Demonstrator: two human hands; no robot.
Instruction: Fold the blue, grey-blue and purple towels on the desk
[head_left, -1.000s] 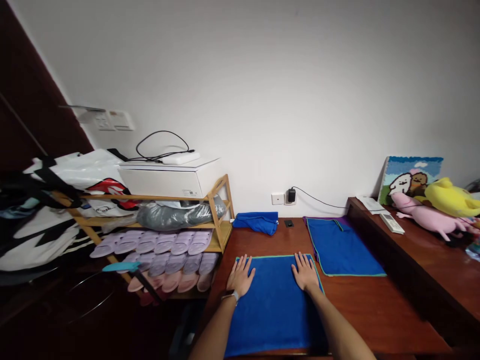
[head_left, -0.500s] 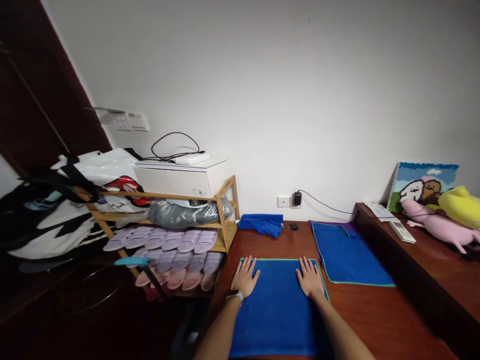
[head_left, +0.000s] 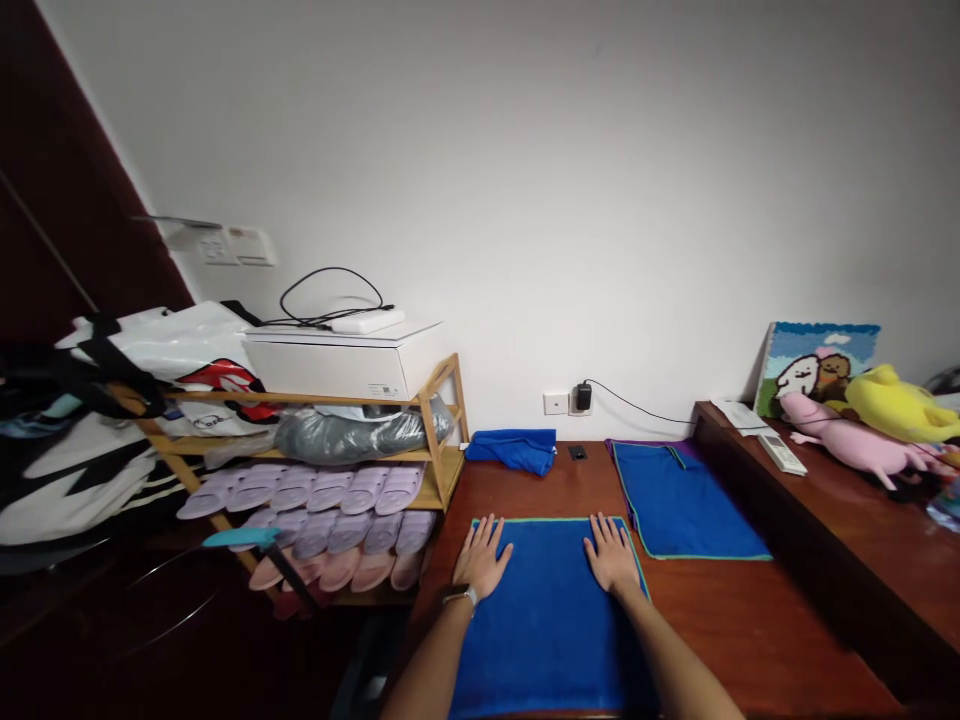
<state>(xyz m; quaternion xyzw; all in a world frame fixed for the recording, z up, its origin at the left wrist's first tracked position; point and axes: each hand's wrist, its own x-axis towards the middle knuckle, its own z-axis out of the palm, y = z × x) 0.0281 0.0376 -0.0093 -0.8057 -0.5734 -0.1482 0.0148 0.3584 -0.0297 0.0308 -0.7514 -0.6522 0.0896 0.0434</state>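
Observation:
A blue cloth (head_left: 551, 620) with a green edge lies spread flat on the reddish-brown wooden table (head_left: 757, 640). My left hand (head_left: 482, 556) rests flat near its far left corner, fingers apart, with a watch (head_left: 460, 596) on the wrist. Near the far right corner, my right hand (head_left: 611, 553) also lies flat with spread fingers. Both palms press on the cloth and grip nothing. Further right is another blue cloth (head_left: 694, 510) with green edging, over something purple. A crumpled blue cloth (head_left: 517, 450) sits by the wall.
On the left stands a wooden rack (head_left: 450, 440) with several slippers (head_left: 330, 490) and a white box (head_left: 337, 365) on top. A raised ledge at right bears a remote control (head_left: 782, 453), a pink plush toy (head_left: 855, 440) and a yellow plush toy (head_left: 896, 403). A black plug (head_left: 583, 397) sits in the wall.
The view has turned slightly right, so everything appears shifted a little to the left. Both hands stay flat at the same corners of the cloth.

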